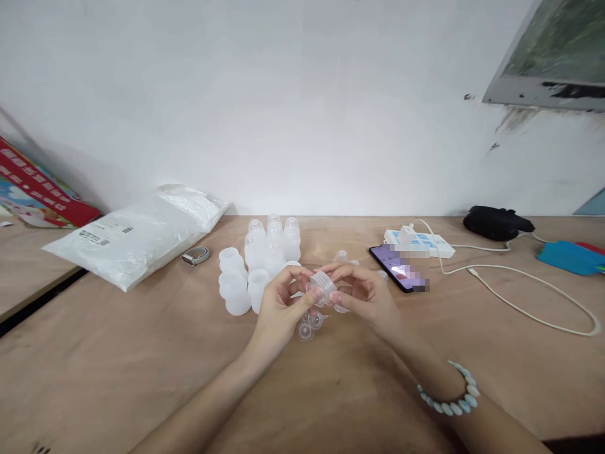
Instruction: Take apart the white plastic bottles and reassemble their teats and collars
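My left hand point(287, 297) and my right hand point(362, 291) meet at the centre, thumbs and fingers closed on a small clear plastic piece point(323, 287) between them. Behind and left of my left hand stand several frosted white bottles point(235, 287), the rear ones with clear domed caps point(275, 222). Small clear round parts point(305, 330) lie on the table just below the held piece. More clear domed parts point(341, 256) sit behind my right hand, partly covered by it.
On the wooden table point(155, 353) lie a white plastic bag point(142, 236) and a watch point(195, 255) at left. A phone point(392, 267), power strip point(437, 244), white cable point(534, 318), black pouch point(498, 222) and blue item point(567, 257) are at right. A red box point(42, 189) stands far left.
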Tool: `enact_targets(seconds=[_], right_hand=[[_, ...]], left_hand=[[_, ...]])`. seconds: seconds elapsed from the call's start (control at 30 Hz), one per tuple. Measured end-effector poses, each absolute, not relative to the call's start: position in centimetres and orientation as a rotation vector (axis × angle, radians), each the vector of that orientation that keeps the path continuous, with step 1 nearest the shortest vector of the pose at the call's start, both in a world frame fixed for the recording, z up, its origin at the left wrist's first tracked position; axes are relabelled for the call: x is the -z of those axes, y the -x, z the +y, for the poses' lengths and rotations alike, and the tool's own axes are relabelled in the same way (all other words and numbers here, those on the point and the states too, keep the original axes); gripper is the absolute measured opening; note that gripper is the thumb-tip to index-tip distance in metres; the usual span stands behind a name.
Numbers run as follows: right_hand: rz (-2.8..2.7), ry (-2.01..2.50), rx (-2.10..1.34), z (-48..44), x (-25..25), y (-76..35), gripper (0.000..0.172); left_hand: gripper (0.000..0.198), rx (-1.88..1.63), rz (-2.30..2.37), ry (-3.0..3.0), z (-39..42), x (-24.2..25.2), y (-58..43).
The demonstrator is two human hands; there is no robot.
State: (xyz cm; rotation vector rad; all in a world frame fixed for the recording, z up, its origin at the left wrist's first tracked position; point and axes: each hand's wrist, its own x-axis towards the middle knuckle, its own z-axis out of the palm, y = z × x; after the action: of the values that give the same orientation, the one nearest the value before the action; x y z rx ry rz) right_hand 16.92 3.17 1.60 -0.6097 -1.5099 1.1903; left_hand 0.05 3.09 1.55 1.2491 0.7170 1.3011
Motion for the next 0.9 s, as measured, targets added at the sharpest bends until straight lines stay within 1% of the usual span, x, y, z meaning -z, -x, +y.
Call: enact_targets(seconds=[0.13, 0.3, 0.37, 0.43, 0.53, 0.63, 0.7, 0.83, 0.9], right_hand=[[-1.446, 0.621, -1.215, 3.9, -1.5, -17.8, 0.022], [-1.322, 0.759, -1.028, 5.4, -1.8, -19.8, 0.027], [-1.314, 0.838, -0.924, 6.2, -1.7, -20.7, 0.027], [-1.351, 0.933, -0.803, 7.0, -1.4, -21.6, 0.028], [-1.643, 1.182, -0.503, 8.0, -0.5, -22.6, 0.029], [-1.950, 1.359, -0.254, 8.4, 0.3, -22.9, 0.031], [-2.061, 1.390, -0.200, 8.4, 0.8, -22.8, 0.032], [-2.283, 1.449, -0.123, 8.1, 1.2, -21.9, 0.043], [-2.359, 1.468, -0.119, 7.9, 1.3, -21.5, 0.044]], left_hand=[[0.036, -1.254, 0.704, -1.270, 3.1, -1.6, 0.1], [0.026, -1.161, 0.808, -1.399, 3.4, -1.3, 0.3], [0.021, -1.063, 0.895, -1.591, 3.5, -1.3, 0.0], [0.016, -0.921, 1.027, -1.968, 3.8, -1.4, -0.5], [0.019, -0.670, 1.220, -2.491, 4.3, -1.5, -1.7], [0.013, -0.605, 1.311, -2.632, 4.9, -1.1, -2.8], [0.016, -0.593, 1.324, -2.686, 5.2, -0.5, -3.2], [0.023, -0.587, 1.293, -2.776, 5.5, 0.6, -3.4], [0.026, -0.577, 1.263, -2.820, 5.6, 1.0, -3.4]])
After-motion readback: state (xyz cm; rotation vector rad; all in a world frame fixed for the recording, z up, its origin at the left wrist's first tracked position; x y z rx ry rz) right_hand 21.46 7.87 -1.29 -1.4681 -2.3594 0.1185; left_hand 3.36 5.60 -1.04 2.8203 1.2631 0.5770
